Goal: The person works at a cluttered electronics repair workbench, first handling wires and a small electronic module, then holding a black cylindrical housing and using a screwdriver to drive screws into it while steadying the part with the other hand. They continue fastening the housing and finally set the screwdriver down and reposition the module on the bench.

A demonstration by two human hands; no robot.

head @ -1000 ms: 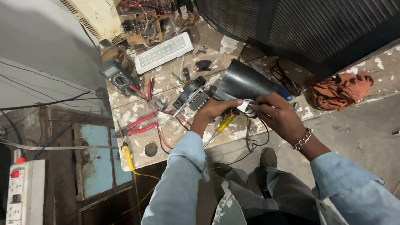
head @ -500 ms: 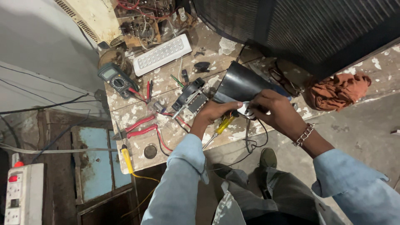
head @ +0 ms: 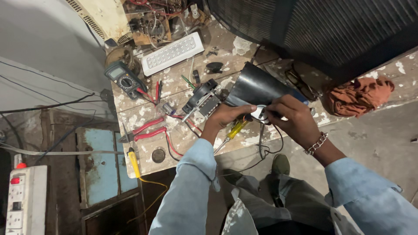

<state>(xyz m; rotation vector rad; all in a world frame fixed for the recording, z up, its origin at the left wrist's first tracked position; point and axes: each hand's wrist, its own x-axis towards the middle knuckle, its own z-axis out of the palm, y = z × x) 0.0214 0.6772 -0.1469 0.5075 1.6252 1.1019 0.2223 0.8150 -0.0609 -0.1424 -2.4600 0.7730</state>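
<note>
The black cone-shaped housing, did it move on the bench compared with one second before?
No. The black cone-shaped housing lies at the same spot beside the orange rag; both hands hold its narrow end as before.

light: soft, dim corners | shadows: faint | focus: sharp | edges: wide-angle bend

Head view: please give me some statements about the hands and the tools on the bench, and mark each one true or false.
1. Both hands hold the black cone. True: left hand, right hand.
2. The multimeter lies right of the cone. False: it lies left.
3. The red pliers are in the left hand. False: they lie on the bench.
4. An orange rag lies right of the cone. True.
5. The right wrist wears a bracelet. True.
</note>
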